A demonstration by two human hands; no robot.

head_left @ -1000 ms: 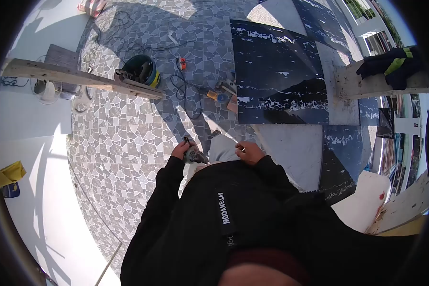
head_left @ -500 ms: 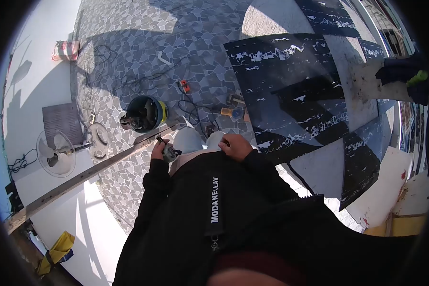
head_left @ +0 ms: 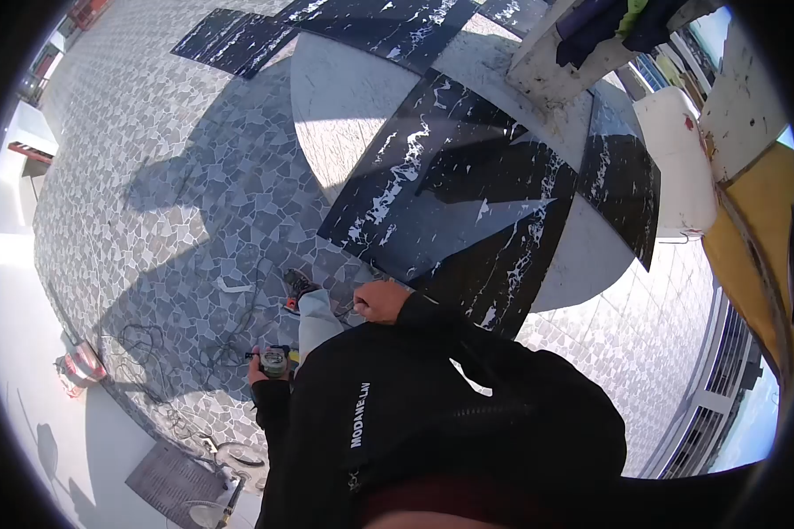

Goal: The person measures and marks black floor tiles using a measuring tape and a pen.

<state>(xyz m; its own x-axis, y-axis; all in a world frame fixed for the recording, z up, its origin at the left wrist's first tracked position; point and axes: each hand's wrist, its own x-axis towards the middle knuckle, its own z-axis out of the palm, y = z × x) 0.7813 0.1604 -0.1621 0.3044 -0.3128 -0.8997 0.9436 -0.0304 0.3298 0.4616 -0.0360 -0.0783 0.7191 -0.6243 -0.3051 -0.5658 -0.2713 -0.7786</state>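
L hand [head_left: 256,368] holds 1 sm obj [head_left: 274,361]; R hand [head_left: 381,301] nr blk/wht slab [head_left: 454,207].

The person's bare left hand [head_left: 256,368] is low beside the body, fingers curled in a firm grip. Its forearm, in a long black fabric sleeve [head_left: 273,402], lies close along the torso. The bare right hand [head_left: 381,301] is out in front of the waist, loosely fisted, its back uppermost. The black-sleeved right arm [head_left: 445,322] bends forward across the body; the two wrists are well apart.
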